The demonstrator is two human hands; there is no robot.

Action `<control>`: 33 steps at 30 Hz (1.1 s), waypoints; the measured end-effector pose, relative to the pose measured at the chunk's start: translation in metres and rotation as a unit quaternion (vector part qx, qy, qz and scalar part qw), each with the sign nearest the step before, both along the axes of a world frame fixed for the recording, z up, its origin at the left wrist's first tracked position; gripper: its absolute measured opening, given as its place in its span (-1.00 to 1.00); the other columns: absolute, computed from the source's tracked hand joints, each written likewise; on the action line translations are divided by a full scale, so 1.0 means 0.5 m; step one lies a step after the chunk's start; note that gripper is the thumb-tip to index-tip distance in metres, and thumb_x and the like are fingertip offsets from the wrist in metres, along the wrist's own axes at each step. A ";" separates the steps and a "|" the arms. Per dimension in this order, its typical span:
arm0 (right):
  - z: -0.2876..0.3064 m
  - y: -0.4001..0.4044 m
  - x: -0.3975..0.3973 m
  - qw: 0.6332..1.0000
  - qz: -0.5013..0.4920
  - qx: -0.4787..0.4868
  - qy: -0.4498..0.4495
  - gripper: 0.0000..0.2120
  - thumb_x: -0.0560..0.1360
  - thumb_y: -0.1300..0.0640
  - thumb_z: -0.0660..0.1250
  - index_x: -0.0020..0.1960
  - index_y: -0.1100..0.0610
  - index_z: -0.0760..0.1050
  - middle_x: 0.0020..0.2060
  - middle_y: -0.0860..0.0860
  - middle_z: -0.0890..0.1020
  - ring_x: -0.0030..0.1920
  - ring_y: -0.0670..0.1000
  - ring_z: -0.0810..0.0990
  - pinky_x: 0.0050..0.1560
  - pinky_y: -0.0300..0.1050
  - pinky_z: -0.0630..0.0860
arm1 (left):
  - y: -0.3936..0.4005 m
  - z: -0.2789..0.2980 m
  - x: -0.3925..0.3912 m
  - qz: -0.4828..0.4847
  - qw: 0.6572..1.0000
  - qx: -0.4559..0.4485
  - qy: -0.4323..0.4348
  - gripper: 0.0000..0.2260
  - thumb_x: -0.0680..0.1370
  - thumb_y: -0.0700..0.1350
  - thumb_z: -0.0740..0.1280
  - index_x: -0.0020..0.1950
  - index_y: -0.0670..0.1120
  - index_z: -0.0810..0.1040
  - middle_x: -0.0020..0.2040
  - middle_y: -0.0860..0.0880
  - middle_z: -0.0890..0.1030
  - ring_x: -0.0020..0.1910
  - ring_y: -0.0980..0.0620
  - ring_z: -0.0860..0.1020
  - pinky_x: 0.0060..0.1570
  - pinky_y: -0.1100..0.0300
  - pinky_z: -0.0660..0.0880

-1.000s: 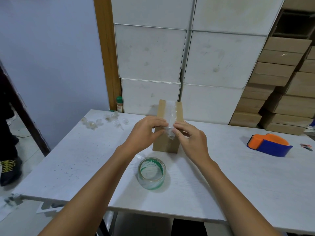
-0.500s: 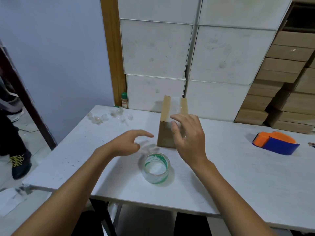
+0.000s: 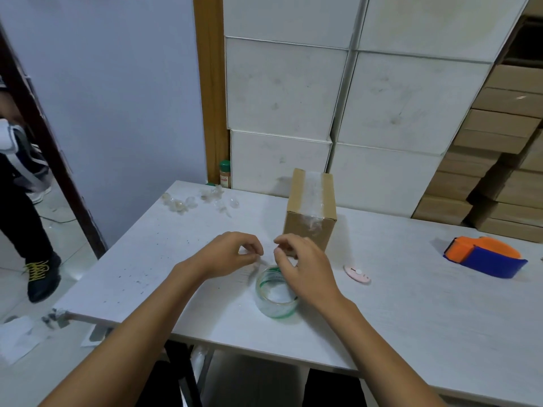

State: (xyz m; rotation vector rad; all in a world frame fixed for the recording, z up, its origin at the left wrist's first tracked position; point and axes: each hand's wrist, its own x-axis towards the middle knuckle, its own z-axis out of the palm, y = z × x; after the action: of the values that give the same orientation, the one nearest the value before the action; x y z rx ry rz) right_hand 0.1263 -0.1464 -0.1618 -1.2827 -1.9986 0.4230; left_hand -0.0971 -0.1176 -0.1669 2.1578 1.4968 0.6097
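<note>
A small cardboard box (image 3: 310, 214) stands upright on the white table (image 3: 141, 259), with clear tape running over its top and down its front. In front of it lies a roll of clear tape (image 3: 274, 301) with green print. My left hand (image 3: 229, 255) hovers just left of the roll, fingers curled and thumb meeting the index finger, with nothing visible between them. My right hand (image 3: 305, 268) hangs over the roll's far right rim with loosely bent fingers. I cannot tell whether it touches the roll.
A small pink oval object (image 3: 357, 274) lies right of the roll, and an orange and blue tape dispenser (image 3: 484, 258) sits further right. Crumpled clear scraps (image 3: 188, 201) litter the far left corner. White boxes (image 3: 285, 95) and brown cartons (image 3: 499, 177) stand behind. A person's leg (image 3: 38, 268) is left.
Both hands left the box's taped front and came down toward me to the tape roll. The pink object is now uncovered beside the roll.
</note>
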 end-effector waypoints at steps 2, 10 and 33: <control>0.002 -0.003 -0.011 0.997 -0.015 -0.068 -0.019 -0.68 0.61 -0.08 0.36 0.33 -0.04 0.59 0.10 -0.14 0.70 0.19 -0.09 0.61 0.23 -0.02 0.58 | -0.002 0.003 -0.001 0.007 1.000 0.004 -0.007 -0.90 0.61 -0.10 0.44 0.05 0.08 0.73 -0.01 0.19 0.74 0.04 0.25 0.67 0.18 0.09 0.61; 0.007 0.006 -0.049 0.978 -0.042 -0.201 0.022 -0.71 0.45 -0.13 0.46 0.14 -0.08 0.67 -0.04 -0.15 0.74 0.05 -0.09 0.69 0.15 0.01 0.64 | -0.017 0.065 0.011 0.044 0.998 0.036 -0.007 -0.87 0.54 -0.02 0.40 0.04 0.15 0.72 -0.04 0.20 0.73 0.05 0.20 0.66 0.13 0.07 0.63; 0.052 -0.016 0.112 0.927 0.050 -0.187 0.322 -0.87 0.66 0.19 0.42 0.10 0.13 0.76 -0.01 0.05 0.82 0.03 -0.07 0.77 0.12 -0.26 0.63 | -0.051 0.199 0.179 -0.009 0.980 0.050 -0.192 -0.82 0.55 -0.16 0.48 0.13 0.04 0.72 -0.07 0.03 0.74 -0.17 0.02 0.78 -0.07 0.15 0.70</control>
State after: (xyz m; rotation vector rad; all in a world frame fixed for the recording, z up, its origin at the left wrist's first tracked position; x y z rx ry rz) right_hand 0.1824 -0.1546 -0.1358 -1.0636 -1.4554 1.1578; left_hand -0.0073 -0.1432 -0.0675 1.9765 1.2592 1.0459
